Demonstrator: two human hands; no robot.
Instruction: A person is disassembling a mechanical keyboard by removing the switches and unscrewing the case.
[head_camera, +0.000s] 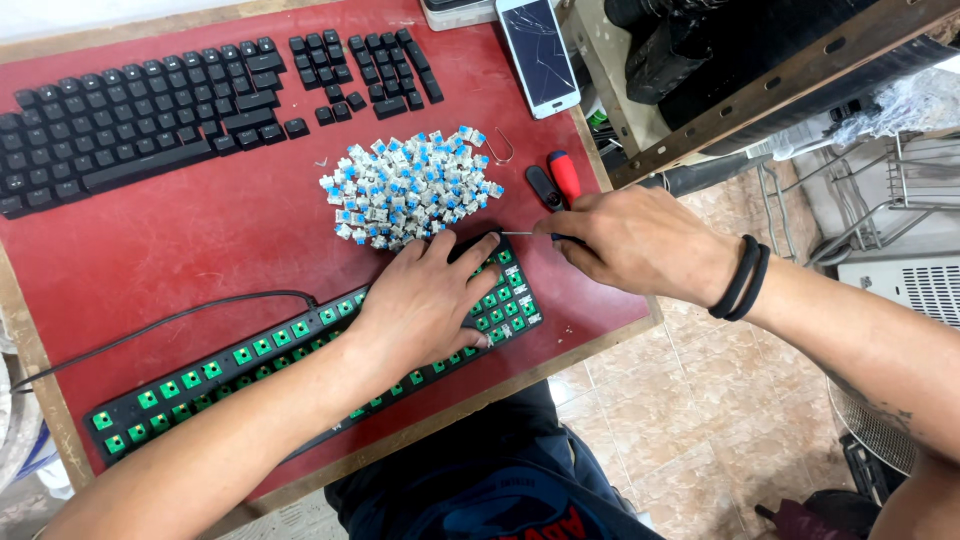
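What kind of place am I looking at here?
Probably a small electronics repair bench: a stripped keyboard frame under the left hand, a pile of blue key switches, removed keycaps, and a cracked phone on the red table.

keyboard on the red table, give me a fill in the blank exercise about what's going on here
1. The left hand presses flat on the stripped keyboard, whose empty sockets are ____ in colour.
2. The right hand holds a thin metal ____ at the keyboard's far corner.
3. The pile of loose switches has ____ stems.
4. The phone has a ____ screen.

Missing words: green; tool; blue; cracked
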